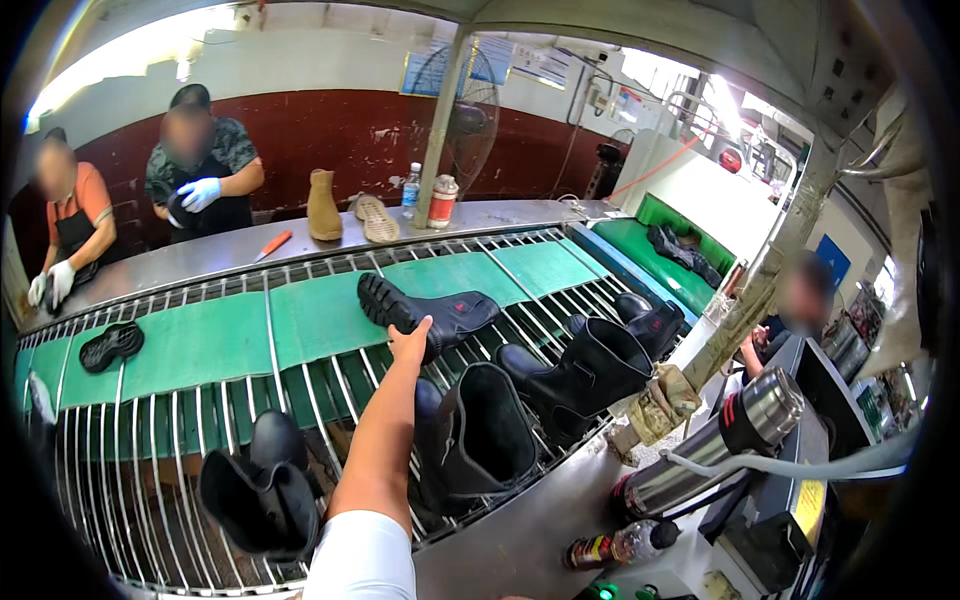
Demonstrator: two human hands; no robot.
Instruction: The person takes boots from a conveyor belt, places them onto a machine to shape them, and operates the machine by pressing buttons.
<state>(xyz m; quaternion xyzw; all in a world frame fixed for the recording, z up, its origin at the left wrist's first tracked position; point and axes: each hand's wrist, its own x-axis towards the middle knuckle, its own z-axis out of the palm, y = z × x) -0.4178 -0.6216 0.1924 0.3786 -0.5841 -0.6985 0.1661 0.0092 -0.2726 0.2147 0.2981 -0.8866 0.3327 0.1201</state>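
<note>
My left hand (409,343) reaches forward over the metal-rod conveyor, its fingers closed on the sole edge of a black boot (450,312). That boot lies on its side across the green belt, treaded sole to the left and shaft to the right. Just nearer than my hand, a tall black boot (487,425) stands upright on the rods. Another black boot (590,370) stands to its right, and a further black boot (262,495) is left of my forearm. My right hand does not show.
A loose black sole (111,346) lies on the green strip (225,330) at left. Across the conveyor, a steel bench (340,250) holds a tan boot (323,207), a pale sole and bottles. Two gloved people work there. A steel flask (715,440) and drink bottle stand near right.
</note>
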